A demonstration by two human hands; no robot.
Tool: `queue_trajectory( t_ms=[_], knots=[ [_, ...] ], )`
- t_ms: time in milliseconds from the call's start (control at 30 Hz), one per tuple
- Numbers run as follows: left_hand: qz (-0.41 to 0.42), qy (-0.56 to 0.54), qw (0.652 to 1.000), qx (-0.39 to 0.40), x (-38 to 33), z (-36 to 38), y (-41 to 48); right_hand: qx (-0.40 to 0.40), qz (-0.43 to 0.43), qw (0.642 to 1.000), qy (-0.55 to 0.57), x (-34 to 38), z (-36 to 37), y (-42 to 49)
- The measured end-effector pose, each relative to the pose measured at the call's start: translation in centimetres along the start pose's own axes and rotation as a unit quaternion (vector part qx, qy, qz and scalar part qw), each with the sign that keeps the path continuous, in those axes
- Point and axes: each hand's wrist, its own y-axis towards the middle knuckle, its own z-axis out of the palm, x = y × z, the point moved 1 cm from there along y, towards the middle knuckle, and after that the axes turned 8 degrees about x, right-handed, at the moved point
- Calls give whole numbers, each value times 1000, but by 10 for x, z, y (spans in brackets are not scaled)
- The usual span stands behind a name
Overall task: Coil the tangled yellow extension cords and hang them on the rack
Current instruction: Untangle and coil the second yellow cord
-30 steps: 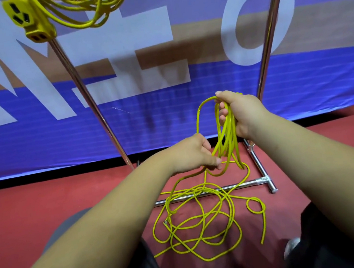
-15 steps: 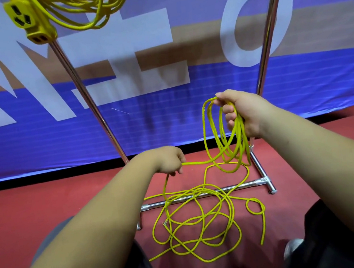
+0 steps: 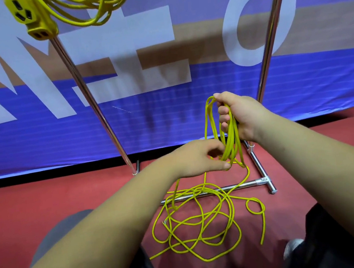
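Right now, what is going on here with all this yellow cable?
A person is coiling a yellow extension cord. The right hand grips a bunch of loops, and the left hand pinches the cord just below them. Much of the cord lies tangled on the red floor, partly over the base bar of the rack. A second coiled cord hangs high up by the rack.

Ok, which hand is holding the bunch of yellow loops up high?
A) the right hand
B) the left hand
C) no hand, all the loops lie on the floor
A: the right hand grips the top of the loops, while the left hand only pinches them lower down.
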Motion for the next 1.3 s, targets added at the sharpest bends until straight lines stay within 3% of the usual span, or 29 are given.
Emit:
queue_trajectory(
  t_ms=[100,200,367,500,700,767,1000,1067,1200,1300],
  knots=[
    [2,-46,994,-99,-11,6,5,-14,-16,1000,23,2,0,1],
    [-18,8,991,-132,-8,3,4,-18,-21,999,33,2,-1,2],
    [-32,97,989,-107,-5,-4,2,-37,-29,999,9,2,-7,6],
    [5,137,988,-69,-5,-6,0,-49,-35,998,-21,1,-9,6],
    [104,167,977,86,-7,8,-8,-62,-34,998,4,-2,-15,13],
    [103,166,975,104,-4,17,-7,-60,-33,998,13,1,-19,18],
    [-64,130,973,182,43,18,-3,-27,-27,998,56,18,-25,19],
    [-120,169,963,175,64,21,2,-17,-23,998,56,19,-25,17],
    [-264,293,898,197,107,29,-1,-1,-18,998,57,22,-27,12],
    [-347,250,861,277,126,25,-13,-2,-25,998,54,26,-32,9]
  ],
)
